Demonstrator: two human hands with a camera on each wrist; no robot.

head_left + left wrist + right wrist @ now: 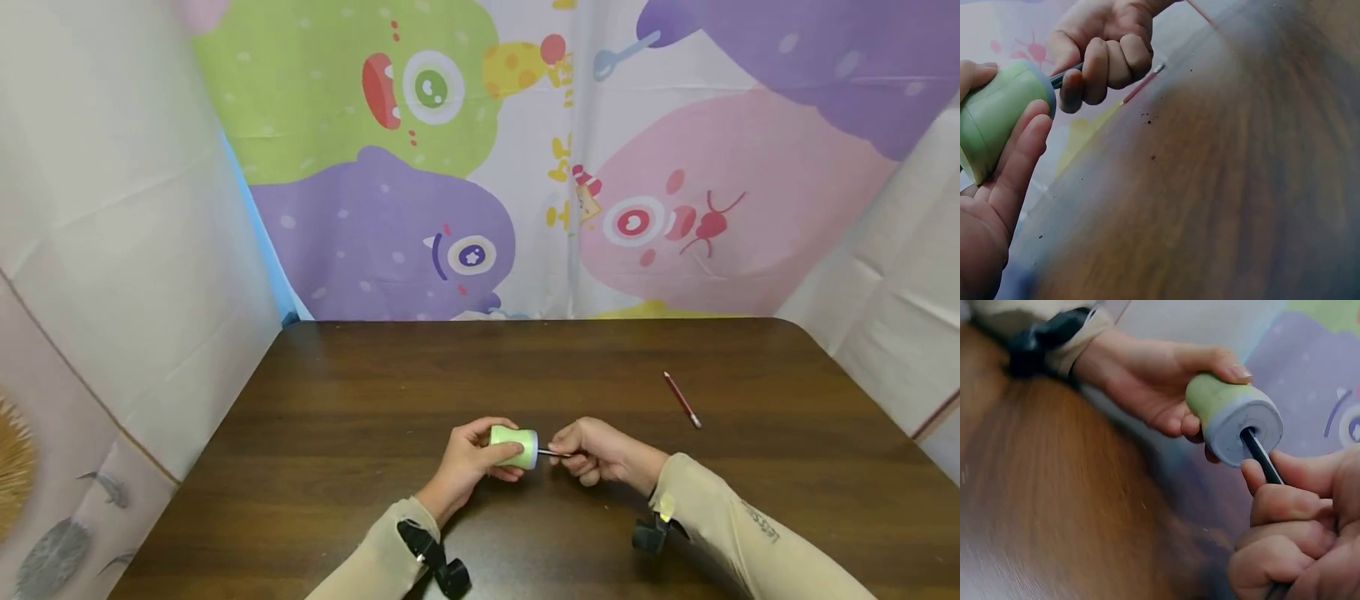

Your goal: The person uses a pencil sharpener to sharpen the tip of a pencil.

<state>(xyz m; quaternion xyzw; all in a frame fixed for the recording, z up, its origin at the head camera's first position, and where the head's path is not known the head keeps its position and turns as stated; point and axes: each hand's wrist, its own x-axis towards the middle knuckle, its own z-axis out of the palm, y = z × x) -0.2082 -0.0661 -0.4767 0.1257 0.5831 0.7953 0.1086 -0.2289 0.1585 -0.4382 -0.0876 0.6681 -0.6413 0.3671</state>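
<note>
A light-green, round-bodied pencil sharpener (512,446) with a grey-blue end face is above the table, lying on its side. My left hand (467,460) grips it, thumb on one side and fingers on the other. In the right wrist view, a dark pencil (1262,457) sticks into the round hole in the sharpener's end face. My right hand (600,450) pinches this pencil close to the hole, its other fingers curled. The pencil's tip is hidden inside the sharpener, and the right hand covers much of its rear part.
A dark red pencil (681,400) with a pale end lies on the brown wooden table (375,375), beyond my right hand. Behind the table hangs a cloth (540,233) printed with cartoon figures. Pale cloths hang on both sides.
</note>
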